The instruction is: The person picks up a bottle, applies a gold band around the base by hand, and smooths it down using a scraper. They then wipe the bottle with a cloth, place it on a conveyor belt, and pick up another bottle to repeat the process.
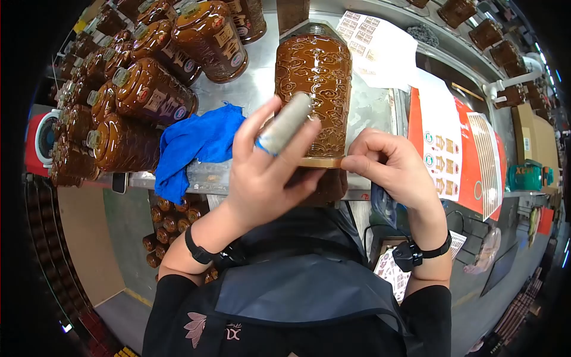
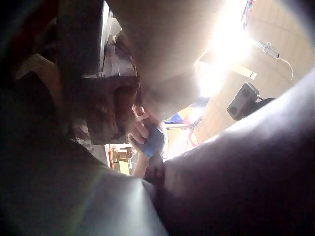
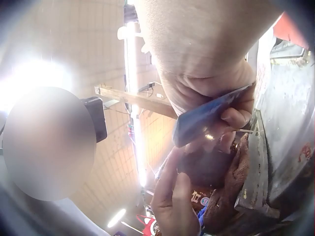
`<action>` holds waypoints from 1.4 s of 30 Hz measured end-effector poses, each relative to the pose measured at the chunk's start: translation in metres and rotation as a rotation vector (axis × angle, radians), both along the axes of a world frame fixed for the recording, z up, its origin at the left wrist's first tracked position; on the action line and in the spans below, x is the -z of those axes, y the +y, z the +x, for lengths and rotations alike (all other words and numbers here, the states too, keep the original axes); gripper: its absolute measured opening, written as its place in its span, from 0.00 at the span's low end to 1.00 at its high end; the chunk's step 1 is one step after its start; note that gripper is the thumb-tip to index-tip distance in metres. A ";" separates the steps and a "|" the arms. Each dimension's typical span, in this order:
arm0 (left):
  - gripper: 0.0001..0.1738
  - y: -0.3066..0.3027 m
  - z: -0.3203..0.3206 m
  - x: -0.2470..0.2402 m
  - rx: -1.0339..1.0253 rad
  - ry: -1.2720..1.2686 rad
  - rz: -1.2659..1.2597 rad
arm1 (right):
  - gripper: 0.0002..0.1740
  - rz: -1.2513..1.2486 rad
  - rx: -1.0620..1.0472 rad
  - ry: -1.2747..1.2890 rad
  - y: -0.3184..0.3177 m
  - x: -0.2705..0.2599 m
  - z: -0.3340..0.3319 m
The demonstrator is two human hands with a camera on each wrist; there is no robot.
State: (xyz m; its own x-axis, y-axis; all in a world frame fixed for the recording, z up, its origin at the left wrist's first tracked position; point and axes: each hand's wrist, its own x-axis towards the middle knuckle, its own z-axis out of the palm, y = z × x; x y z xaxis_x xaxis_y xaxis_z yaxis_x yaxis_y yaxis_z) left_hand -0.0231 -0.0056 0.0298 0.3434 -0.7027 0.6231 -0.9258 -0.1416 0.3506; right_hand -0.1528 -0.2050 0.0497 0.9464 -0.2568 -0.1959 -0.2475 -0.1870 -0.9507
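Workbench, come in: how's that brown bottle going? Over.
Left hand at bottle. Right hand at its base, gripping blue flat piece. Blue cloth nearby, not covering it.

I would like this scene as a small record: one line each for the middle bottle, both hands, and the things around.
Middle bottle: brown, raised pattern
Left hand: straightened fingers in front of the bottle, one in a grey cover
Right hand: at the bottle's near end; also holds a bluish flat piece
Blue cloth: crumpled, left of the bottle
Labelled bottles: grouped at left
Label sheets: at right
Unclear: whether left fingers touch the bottle
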 end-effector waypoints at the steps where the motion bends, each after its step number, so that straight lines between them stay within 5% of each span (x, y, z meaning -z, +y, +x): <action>1: 0.39 -0.001 0.005 0.002 0.004 0.004 0.000 | 0.10 -0.026 0.002 0.006 0.000 -0.005 -0.002; 14: 0.46 0.007 0.010 0.027 0.044 0.198 -0.052 | 0.08 -0.060 0.047 -0.082 -0.006 -0.009 -0.015; 23: 0.45 0.014 0.010 0.032 0.044 0.256 -0.089 | 0.08 0.068 0.043 0.002 0.002 0.007 -0.002; 26: 0.37 0.028 0.007 0.027 -0.027 0.258 0.043 | 0.08 0.025 0.029 0.043 -0.002 0.008 0.000; 31: 0.18 0.043 0.003 0.029 0.147 -0.065 -0.111 | 0.08 0.048 0.023 0.035 0.000 0.011 0.001; 42: 0.23 0.009 -0.006 0.032 0.222 -0.267 -0.044 | 0.10 0.091 0.018 0.082 -0.002 0.015 0.004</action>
